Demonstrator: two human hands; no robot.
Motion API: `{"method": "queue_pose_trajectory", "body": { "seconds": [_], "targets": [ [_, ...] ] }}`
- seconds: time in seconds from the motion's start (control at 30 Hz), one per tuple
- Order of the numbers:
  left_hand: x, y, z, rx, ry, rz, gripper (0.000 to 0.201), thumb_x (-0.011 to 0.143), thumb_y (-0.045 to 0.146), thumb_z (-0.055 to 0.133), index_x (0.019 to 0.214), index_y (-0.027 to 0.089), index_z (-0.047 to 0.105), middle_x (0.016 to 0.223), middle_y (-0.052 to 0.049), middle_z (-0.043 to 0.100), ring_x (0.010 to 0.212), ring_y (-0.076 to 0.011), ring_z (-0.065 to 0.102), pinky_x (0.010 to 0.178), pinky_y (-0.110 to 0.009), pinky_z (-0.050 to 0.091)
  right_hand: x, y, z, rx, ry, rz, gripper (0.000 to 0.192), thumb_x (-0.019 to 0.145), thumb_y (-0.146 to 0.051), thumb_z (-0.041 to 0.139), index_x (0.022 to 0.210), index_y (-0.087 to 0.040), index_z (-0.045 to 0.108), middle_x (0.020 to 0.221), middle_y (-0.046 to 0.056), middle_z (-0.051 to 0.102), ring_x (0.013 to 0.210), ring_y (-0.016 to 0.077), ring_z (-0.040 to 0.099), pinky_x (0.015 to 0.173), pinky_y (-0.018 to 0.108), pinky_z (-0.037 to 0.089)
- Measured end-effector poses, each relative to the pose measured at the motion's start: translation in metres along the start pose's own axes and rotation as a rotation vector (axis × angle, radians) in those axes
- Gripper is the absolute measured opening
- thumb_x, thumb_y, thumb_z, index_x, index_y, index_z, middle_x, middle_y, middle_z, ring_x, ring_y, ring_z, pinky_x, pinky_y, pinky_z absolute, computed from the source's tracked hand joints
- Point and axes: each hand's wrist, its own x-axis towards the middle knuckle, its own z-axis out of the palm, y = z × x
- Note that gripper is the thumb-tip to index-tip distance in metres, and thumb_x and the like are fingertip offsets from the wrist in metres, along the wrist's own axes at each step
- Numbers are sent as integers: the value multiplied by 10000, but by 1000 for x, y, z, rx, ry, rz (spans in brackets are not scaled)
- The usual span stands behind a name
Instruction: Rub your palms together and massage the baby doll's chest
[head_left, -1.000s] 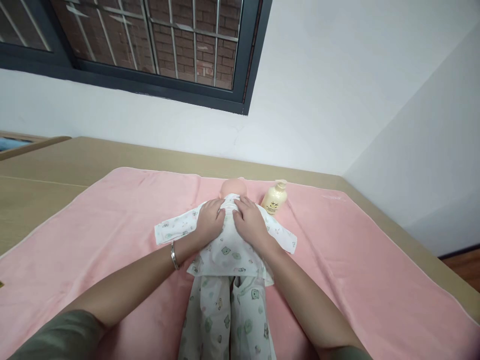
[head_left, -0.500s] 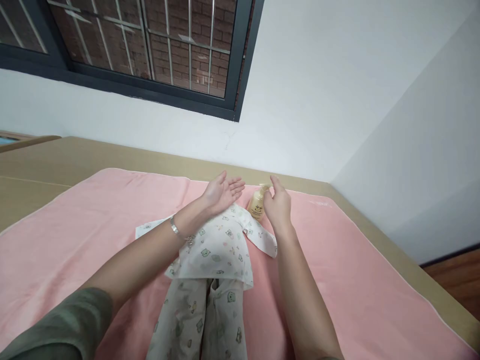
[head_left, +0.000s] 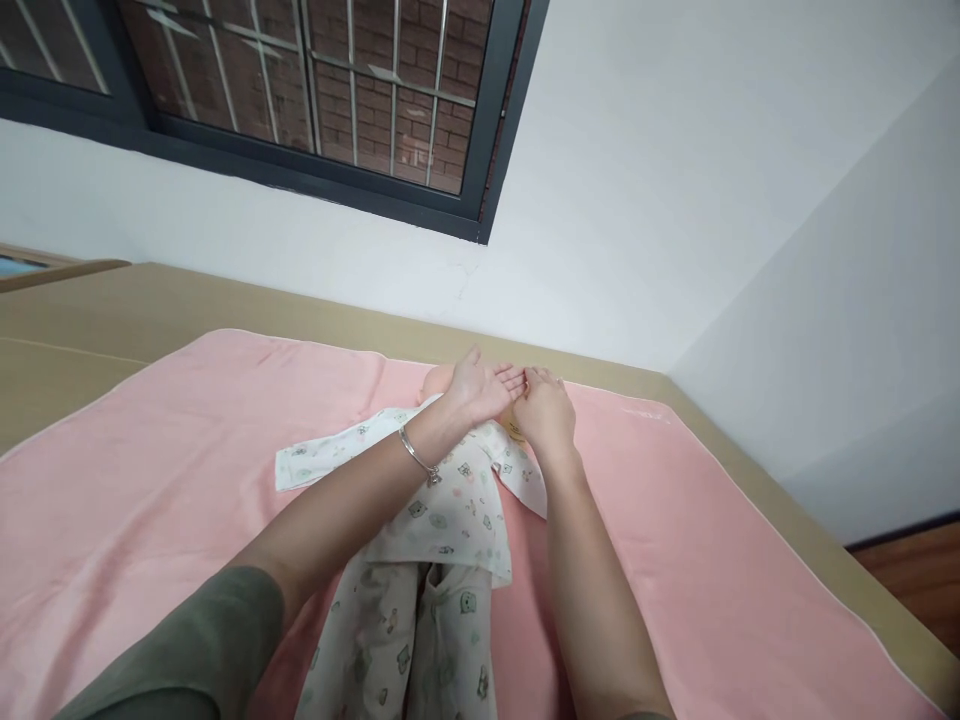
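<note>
Two bare hands meet over a pale yellow lotion bottle beside a dressed doll on a pink towel.

The left hand (head_left: pixel 480 388) reaches forward across the doll in the white printed baby clothes (head_left: pixel 442 510), palm turned up, fingers spread and flat — its grip is wide and holds nothing; a silver bracelet (head_left: pixel 417 458) sits on that wrist. The right hand (head_left: pixel 546 415) stretches straight ahead, knuckles up, curled down over the pale yellow lotion bottle (head_left: pixel 516 430), which stands on the pink towel (head_left: pixel 150 470) just right of the doll's head and shows only as a sliver beneath the hand — how tightly that grip closes on it I cannot tell. The fingertips of the two hands nearly touch above the bottle. The towel covers a tan surface by the white wall.
</note>
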Motion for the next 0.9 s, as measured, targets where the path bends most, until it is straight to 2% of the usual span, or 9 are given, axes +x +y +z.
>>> {"method": "queue_pose_trajectory", "body": {
  "seconds": [0.1, 0.23, 0.4, 0.47, 0.57, 0.63, 0.77, 0.83, 0.9],
  "targets": [
    [-7, 6, -4, 6, -15, 11, 759, 1010, 549, 286, 1586, 56, 252, 1568, -271, 414, 1404, -293, 519, 965, -365, 594, 1, -8, -3, -13, -16, 55, 405, 911, -111, 403, 1227, -107, 657, 1284, 169, 677, 1307, 276, 554, 1155, 412, 353],
    [-32, 16, -14, 45, -49, 17, 743, 1006, 529, 308, 1574, 51, 282, 1571, -256, 424, 1421, -299, 501, 970, -362, 592, 0, -13, -2, 7, -33, 114, 477, 902, -97, 386, 1325, -90, 606, 1461, 172, 569, 1443, 277, 436, 1156, 402, 386],
    [-75, 31, -23, 118, -57, 48, 705, 994, 505, 354, 1545, 65, 344, 1518, -243, 505, 1397, -285, 532, 1029, -365, 557, -2, -13, 2, 16, -69, 106, 559, 913, -118, 363, 1453, -87, 505, 1581, 187, 434, 1519, 297, 323, 1170, 484, 392],
    [-88, 36, -23, 133, -19, 69, 684, 991, 488, 357, 1530, 67, 368, 1505, -238, 521, 1383, -277, 547, 1051, -364, 541, -2, -14, 2, -4, -76, 98, 578, 907, -135, 391, 1475, -87, 481, 1595, 205, 403, 1522, 327, 313, 1198, 571, 326],
    [-98, 37, -22, 161, 82, 80, 647, 978, 459, 371, 1487, 65, 434, 1492, -228, 538, 1380, -266, 551, 1094, -352, 501, -3, -18, -2, -25, -81, 144, 587, 903, -184, 432, 1485, -121, 483, 1604, 194, 391, 1528, 406, 265, 1168, 774, 143],
    [-102, 34, -21, 193, 137, 71, 618, 967, 448, 383, 1454, 81, 482, 1471, -215, 563, 1381, -260, 549, 1123, -357, 474, -6, -25, -8, -2, -73, 177, 551, 919, -227, 440, 1454, -129, 529, 1604, 186, 393, 1533, 441, 221, 1134, 828, 49],
    [-113, 25, -13, 242, 143, 83, 596, 963, 436, 377, 1432, 92, 505, 1433, -204, 599, 1375, -263, 555, 1156, -377, 449, -22, -53, -21, 245, -32, 74, 534, 1010, -373, 362, 1447, -127, 546, 1609, 180, 387, 1545, 376, 239, 1212, 726, 58],
    [-124, 22, -6, 261, 72, 99, 606, 977, 441, 330, 1439, 87, 498, 1432, -201, 600, 1384, -280, 544, 1177, -413, 434, -39, -73, -24, 463, -76, -41, 586, 1043, -454, 299, 1503, -142, 484, 1629, 156, 361, 1548, 311, 259, 1260, 625, 113],
    [-137, 20, 1, 297, -25, 130, 629, 990, 465, 271, 1453, 99, 490, 1437, -188, 596, 1401, -312, 521, 1192, -477, 419, -60, -93, -26, 591, -78, -100, 636, 1050, -499, 286, 1571, -144, 372, 1673, 133, 262, 1574, 289, 169, 1281, 587, 91]
  ]
}}
